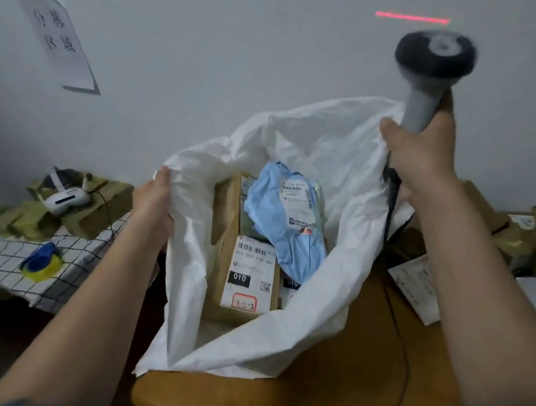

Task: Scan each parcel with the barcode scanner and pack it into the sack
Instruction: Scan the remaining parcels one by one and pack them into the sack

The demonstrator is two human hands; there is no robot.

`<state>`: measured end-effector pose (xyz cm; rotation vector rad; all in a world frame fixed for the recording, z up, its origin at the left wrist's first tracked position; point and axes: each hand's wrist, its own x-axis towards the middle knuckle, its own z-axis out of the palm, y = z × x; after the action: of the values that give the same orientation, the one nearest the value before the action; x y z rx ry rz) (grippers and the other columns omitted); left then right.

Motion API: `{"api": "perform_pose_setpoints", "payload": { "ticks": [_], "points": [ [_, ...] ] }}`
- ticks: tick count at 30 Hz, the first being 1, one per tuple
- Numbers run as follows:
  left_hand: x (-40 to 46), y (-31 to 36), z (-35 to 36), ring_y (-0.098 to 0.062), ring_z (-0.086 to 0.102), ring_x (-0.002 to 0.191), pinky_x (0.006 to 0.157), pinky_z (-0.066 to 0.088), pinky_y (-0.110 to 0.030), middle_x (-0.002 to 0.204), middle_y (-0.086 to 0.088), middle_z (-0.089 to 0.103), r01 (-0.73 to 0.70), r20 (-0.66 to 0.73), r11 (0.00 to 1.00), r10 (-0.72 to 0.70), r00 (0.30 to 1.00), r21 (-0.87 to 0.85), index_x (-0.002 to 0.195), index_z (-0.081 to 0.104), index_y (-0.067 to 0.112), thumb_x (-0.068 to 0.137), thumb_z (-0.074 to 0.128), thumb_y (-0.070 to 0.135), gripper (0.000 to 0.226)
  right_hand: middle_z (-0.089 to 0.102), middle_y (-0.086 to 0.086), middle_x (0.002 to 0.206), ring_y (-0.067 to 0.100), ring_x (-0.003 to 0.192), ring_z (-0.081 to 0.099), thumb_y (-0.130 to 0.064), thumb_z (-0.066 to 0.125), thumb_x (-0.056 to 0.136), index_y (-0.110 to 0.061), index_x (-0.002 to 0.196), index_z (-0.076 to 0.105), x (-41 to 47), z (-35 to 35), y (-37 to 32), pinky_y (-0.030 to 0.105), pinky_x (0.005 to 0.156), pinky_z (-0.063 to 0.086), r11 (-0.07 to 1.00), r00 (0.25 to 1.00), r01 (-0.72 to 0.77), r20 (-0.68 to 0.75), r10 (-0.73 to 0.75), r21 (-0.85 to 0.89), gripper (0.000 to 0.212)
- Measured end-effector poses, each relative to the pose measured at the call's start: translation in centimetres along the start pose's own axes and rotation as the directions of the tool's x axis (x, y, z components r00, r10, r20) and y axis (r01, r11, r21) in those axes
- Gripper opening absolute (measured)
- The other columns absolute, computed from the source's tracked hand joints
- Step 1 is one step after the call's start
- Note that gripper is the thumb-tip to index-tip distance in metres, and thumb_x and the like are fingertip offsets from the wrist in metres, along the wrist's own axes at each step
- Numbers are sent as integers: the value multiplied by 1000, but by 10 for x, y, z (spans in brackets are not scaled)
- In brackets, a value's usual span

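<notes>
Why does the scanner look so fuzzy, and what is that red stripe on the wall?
Head view: the scanner is smeared by motion blur, while the parcels' labels in the sack read fairly sharp; the red line is the scanner's beam landing on the wall; lighting is dim and even.

I see the white sack [298, 147] gaping open mid-frame, a brown labelled parcel [247, 266] and a crumpled blue parcel [288, 218] inside it. The grey barcode scanner [431, 71] stands upright at upper right, blurred.
</notes>
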<state>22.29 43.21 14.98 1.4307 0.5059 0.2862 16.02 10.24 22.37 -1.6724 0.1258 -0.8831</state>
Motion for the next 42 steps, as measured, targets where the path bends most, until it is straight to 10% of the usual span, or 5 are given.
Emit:
{"api": "perform_pose_setpoints", "payload": {
  "ticks": [19, 22, 29, 38, 42],
  "points": [
    [-30, 102, 27, 8, 59, 48, 46, 42, -7, 49, 17, 62, -491, -86, 865, 485, 871, -103, 74, 58, 21, 101, 50, 35, 32, 52, -8, 127, 2, 114, 54, -19, 65, 84, -23, 136, 36, 41, -3, -24, 18, 100, 44, 980, 978, 184, -115, -175, 72, 60],
    [-27, 61, 34, 2, 56, 48, 39, 37, -7, 64, 5, 58, -381, -23, 922, 383, 923, 65, 78, 59, 15, 102, 49, 38, 35, 50, -10, 122, 1, 101, 54, -16, 65, 89, -19, 144, 34, 29, -7, 11, 3, 82, 41, 999, 998, 17, -66, -19, -37, 64],
    [-24, -51, 27, -23, 58, 76, 63, 42, -33, 79, -12, 59, -178, 112, 946, 152, 982, 271, 82, 60, 2, 100, 47, 40, 44, 53, 9, 132, 28, 115, 54, -15, 63, 92, -15, 142, 36, -14, -47, 115, 37, 92, 44, 886, 928, -370, -161, 336, -280, 57],
    [-36, -63, 65, -22, 43, 70, 60, 33, -34, 73, -13, 44, -315, 216, 822, 239, 947, 475, 77, 53, 8, 98, 45, 26, 28, 48, 16, 141, 38, 123, 51, -16, 65, 92, -13, 147, 31, -53, -104, 159, 46, 98, 44, 730, 807, -589, -293, 512, -346, 65],
    [-66, -48, 91, -40, 39, 126, 103, 34, -48, 136, -22, 41, -343, 156, 616, 338, 928, 709, 139, 45, 8, 93, 54, 25, 50, 46, 13, 144, 37, 124, 50, -20, 65, 92, -16, 150, 27, -57, -133, 159, 50, 98, 45, 697, 762, -647, -275, 586, -310, 70]
  ]
}}
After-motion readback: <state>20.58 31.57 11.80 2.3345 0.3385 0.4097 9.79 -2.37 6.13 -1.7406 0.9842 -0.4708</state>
